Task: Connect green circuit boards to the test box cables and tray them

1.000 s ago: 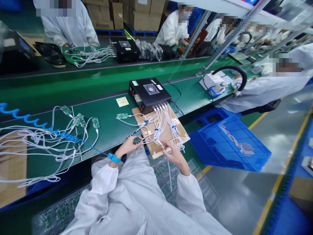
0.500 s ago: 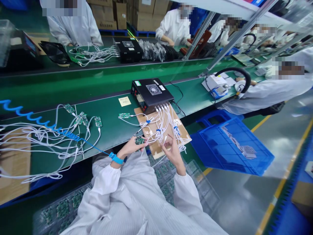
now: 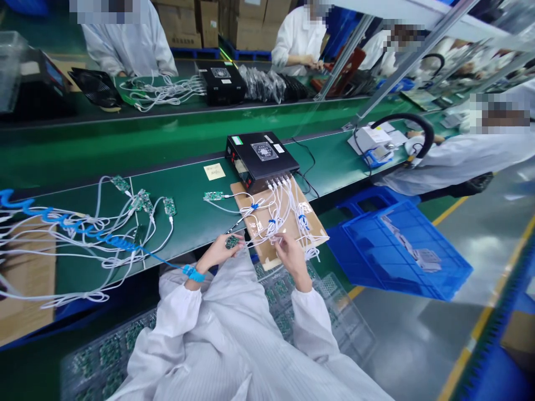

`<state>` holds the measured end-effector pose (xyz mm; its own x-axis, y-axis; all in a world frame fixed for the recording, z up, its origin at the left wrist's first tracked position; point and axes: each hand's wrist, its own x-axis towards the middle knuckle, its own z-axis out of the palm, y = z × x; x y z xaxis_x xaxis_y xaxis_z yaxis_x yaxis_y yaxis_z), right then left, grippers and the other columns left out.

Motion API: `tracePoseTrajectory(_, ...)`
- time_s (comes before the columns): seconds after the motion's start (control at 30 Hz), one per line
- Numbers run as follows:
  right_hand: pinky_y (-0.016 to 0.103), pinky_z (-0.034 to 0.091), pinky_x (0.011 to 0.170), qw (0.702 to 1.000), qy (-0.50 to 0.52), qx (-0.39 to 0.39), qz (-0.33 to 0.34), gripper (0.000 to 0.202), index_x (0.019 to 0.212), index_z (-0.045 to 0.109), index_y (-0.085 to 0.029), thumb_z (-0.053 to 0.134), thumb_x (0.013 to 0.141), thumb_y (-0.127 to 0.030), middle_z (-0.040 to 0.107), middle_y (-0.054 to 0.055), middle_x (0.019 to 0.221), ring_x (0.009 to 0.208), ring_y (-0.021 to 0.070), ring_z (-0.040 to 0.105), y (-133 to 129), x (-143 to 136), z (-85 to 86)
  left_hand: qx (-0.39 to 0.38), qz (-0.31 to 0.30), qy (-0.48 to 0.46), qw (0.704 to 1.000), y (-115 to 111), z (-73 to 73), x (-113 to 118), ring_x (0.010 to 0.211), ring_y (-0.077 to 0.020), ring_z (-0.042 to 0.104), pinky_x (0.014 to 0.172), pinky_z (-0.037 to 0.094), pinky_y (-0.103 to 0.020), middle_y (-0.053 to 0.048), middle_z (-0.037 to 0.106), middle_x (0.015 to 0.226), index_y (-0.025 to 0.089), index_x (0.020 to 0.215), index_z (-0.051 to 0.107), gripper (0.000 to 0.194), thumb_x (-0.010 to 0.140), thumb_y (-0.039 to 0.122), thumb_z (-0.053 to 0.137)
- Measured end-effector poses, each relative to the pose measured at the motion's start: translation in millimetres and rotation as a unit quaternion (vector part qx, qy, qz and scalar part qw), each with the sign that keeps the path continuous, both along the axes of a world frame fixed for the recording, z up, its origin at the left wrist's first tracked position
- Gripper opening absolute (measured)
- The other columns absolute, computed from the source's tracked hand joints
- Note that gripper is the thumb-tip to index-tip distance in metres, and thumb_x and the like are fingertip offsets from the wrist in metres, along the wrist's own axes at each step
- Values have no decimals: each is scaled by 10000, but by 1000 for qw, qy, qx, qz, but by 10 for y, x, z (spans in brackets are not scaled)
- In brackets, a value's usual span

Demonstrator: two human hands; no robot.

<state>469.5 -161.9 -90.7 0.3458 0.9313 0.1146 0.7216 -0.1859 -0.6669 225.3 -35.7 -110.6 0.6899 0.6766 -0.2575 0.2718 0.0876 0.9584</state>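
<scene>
My left hand (image 3: 218,252), with a blue strap on its wrist, is closed on a small green circuit board (image 3: 232,241) at the bench's front edge. To its right, my right hand (image 3: 291,255) pinches a white cable (image 3: 276,238) above a sheet of cardboard (image 3: 267,257). Several white cables, bundled with blue ties, run from there up to the front of a black box with a fan grille (image 3: 264,151). Another green board (image 3: 214,196), joined to a white cable, lies left of the cardboard. The exact tip of the pinched cable is hard to make out.
More boards (image 3: 169,206) on white cables lie at left, crossed by a blue coiled cord (image 3: 83,227). Trays of boards (image 3: 108,353) sit low by my lap. A blue bin (image 3: 376,250) stands at right. Co-workers in white sit across and along the line.
My left hand has shifted left with the board, away from the right hand. My right hand's fingers have drawn closer together on the cable, a little to the left.
</scene>
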Motion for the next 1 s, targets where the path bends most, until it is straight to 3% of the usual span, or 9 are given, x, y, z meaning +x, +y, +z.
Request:
tracePoseTrajectory(0.13,289,460,673,999,34,11,-37,333,1095,690,-174,486,996,-418,683,48,778,678,190,631,1,5,25,73,-10,34,997,-35,-42,-35,664,-171,698,723,582,-335,-118,771,1067,146,1221,688,451,897,461,686)
tracePoseTrajectory(0.27,294,463,665,997,53,23,-52,349,1115,690,-176,478,1004,-430,683,43,763,676,195,640,11,-10,58,209,-2,85,974,-119,-119,-10,1041,-288,718,991,530,-426,-120,767,1115,172,1220,705,413,859,366,761)
tracePoseTrajectory(0.4,300,469,672,996,57,26,-64,331,1103,700,-176,503,988,-416,692,47,766,683,200,642,17,-29,53,270,4,135,953,-215,-158,51,1089,-299,700,978,528,-418,-133,738,1193,190,1230,702,341,902,285,705)
tracePoseTrajectory(0.5,303,473,672,995,61,25,-73,331,1098,706,-177,513,981,-420,692,47,768,684,199,636,4,-20,29,294,19,142,945,-220,-113,80,1006,-252,705,924,533,-367,-112,737,1135,191,1175,719,258,952,227,595)
tracePoseTrajectory(0.63,311,484,676,997,56,14,-56,358,1123,710,-174,520,969,-436,692,48,785,664,194,617,-27,44,29,317,86,110,938,-117,4,75,920,-214,690,865,533,-325,-86,721,1045,188,1100,736,232,981,271,555)
tracePoseTrajectory(0.87,327,508,692,999,32,-35,21,431,1227,704,-167,556,963,-473,687,67,826,686,202,623,-37,141,68,305,158,50,938,-4,187,66,960,-227,716,889,536,-333,-83,761,1035,199,1032,742,183,964,328,631)
tracePoseTrajectory(1.0,355,532,719,998,0,-55,31,443,1276,699,-179,555,975,-471,654,69,837,698,212,627,-79,178,50,270,182,40,945,-8,260,67,954,-239,734,908,548,-353,-72,785,1015,209,1010,745,172,916,346,703)
